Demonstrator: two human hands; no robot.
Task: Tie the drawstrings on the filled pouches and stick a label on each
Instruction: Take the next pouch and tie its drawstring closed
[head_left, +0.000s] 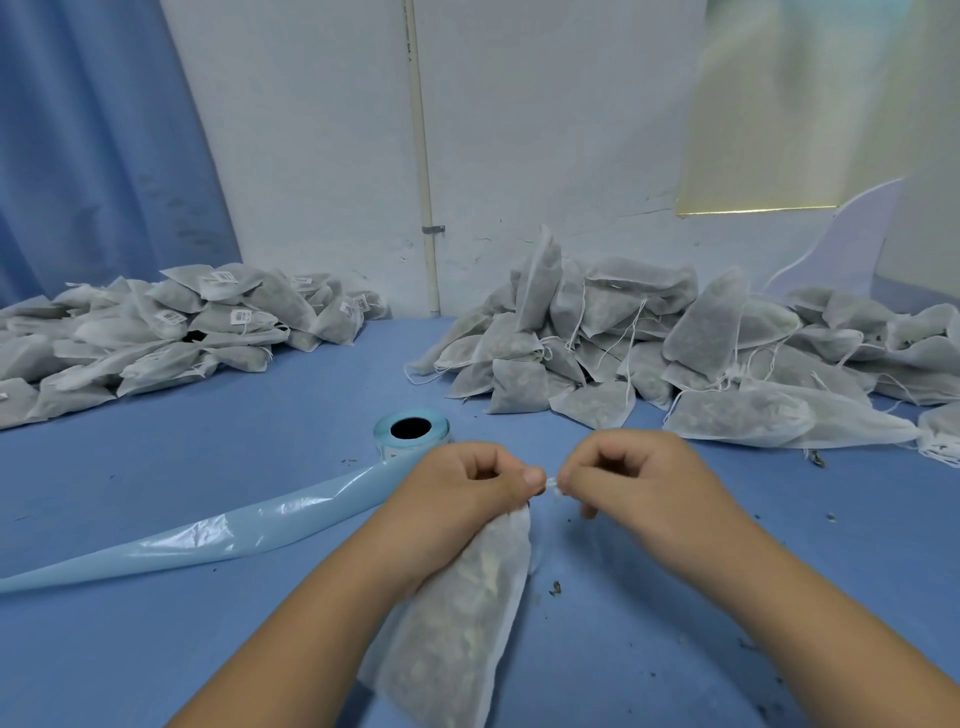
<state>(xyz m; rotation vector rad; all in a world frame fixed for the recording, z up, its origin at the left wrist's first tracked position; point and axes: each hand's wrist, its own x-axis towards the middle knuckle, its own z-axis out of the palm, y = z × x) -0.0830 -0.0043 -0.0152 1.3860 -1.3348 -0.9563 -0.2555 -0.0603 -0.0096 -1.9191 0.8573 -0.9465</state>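
A blue curtain (93, 145) hangs at the far left. In front of it, a heap of labelled pouches (171, 332) lies on the blue tabletop (208, 426), and several show small white barcode stickers on their upper faces. Nearer the camera, a long pale blue backing strip (208, 535) trails from the left edge up toward the middle. There it meets the label roll (412, 428), which lies with its dark core facing up, just behind the hands.

The left hand (467, 483) is curled into a loose fist and grips the gathered neck of a filled pouch (457, 623). The pouch's body of white mesh slopes down along the left forearm toward the bottom edge of the view. Between the two hands a short bit of white drawstring (551, 486) shows at the pouch's mouth. The thumb of the left hand lies against it. The right hand (634, 478) has its fingers curled inward and pinches the same drawstring from the other side, so that the fingertips of the two hands nearly touch.

Dark crumbs (556, 588) are scattered on the tabletop below and right of the hands. Farther right and back, a larger heap of filled pouches (675, 353) leans against the white wall, with loose strings hanging from many of them.
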